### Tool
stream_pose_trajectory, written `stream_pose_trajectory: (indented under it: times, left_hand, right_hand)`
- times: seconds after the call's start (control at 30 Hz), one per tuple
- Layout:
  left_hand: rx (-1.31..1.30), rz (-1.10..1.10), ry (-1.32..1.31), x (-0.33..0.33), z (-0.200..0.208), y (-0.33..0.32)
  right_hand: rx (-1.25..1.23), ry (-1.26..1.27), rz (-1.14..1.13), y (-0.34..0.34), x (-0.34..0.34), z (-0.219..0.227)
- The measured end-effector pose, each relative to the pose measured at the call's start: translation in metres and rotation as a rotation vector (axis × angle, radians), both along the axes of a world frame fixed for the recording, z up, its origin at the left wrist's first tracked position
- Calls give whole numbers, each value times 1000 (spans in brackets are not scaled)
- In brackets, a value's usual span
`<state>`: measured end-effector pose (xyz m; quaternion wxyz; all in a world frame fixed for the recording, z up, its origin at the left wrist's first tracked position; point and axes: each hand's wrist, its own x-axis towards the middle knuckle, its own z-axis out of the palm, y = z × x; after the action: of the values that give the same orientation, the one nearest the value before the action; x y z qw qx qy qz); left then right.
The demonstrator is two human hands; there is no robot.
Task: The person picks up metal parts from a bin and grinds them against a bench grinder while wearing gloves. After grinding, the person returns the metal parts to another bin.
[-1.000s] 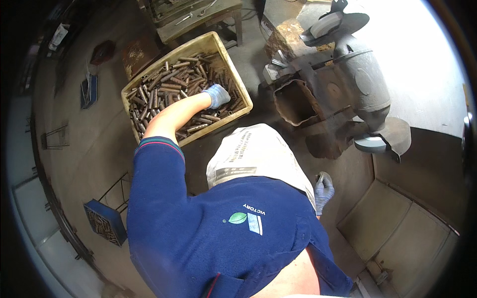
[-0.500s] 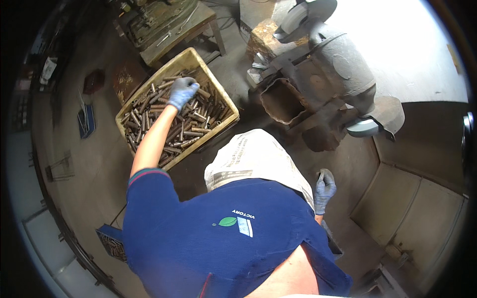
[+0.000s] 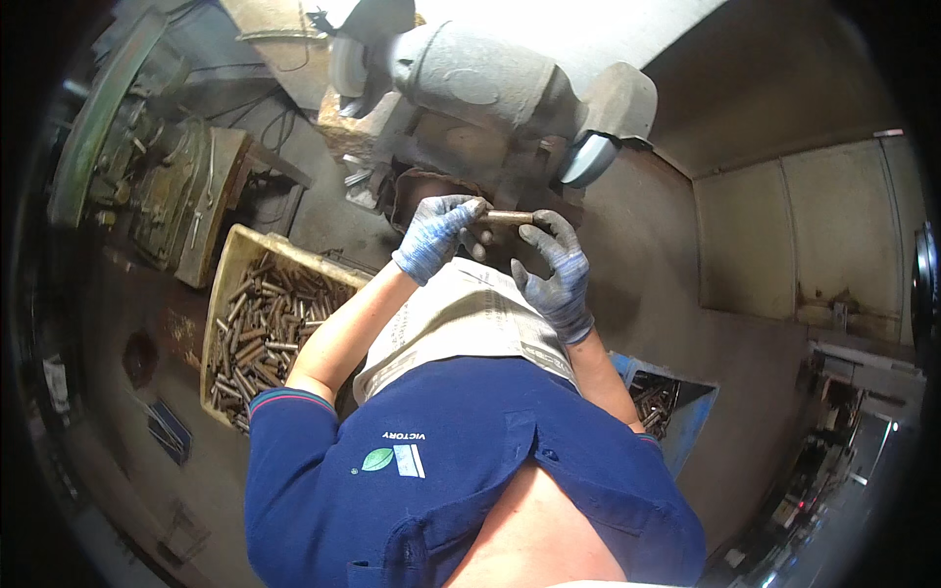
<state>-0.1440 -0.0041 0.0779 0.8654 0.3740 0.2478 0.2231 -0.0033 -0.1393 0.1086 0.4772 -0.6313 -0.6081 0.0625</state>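
Note:
A short brown metal tube [image 3: 510, 218] is held level in front of my apron, below the bench grinder [image 3: 485, 83]. My left hand [image 3: 433, 238], in a blue-grey glove, pinches its left end. On its right end are the finger and thumb of my right hand [image 3: 559, 272], gloved the same way, with the other fingers curled beside it. To the left stands a yellowed plastic crate [image 3: 218, 318] holding many similar metal tubes [image 3: 263, 333].
The grinder's right wheel [image 3: 591, 162] sits beyond and to the right of my hands. A blue bin [image 3: 694, 431] with metal pieces is beside my right elbow. Machinery [image 3: 162, 181] on a small table stands at the far left. Grey panels [image 3: 750, 240] line the right side.
My left hand has come out of the crate to the middle with a metal tube. My right hand has risen from my side to the tube's other end. The view has turned rightward.

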Motion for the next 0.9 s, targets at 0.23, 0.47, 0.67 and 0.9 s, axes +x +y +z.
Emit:
stream_pose_trajectory:
  times: [0.23,0.47,0.67,0.9]
  left_hand:
    - [-307,-197,184,33,-5,5]
    - [-39,-385,330,51,-22,13]
    - [261,-340,87,62,-31,14]
    - [63,-339,43,78,-39,16]
  right_hand:
    - [54,-8,-155,-8,5,-6]
    - [-28,546,-280,-16,11,-32]
    - [65,844,-338,-21,18,-48]
    - [95,658,-298,-13,31,-55]
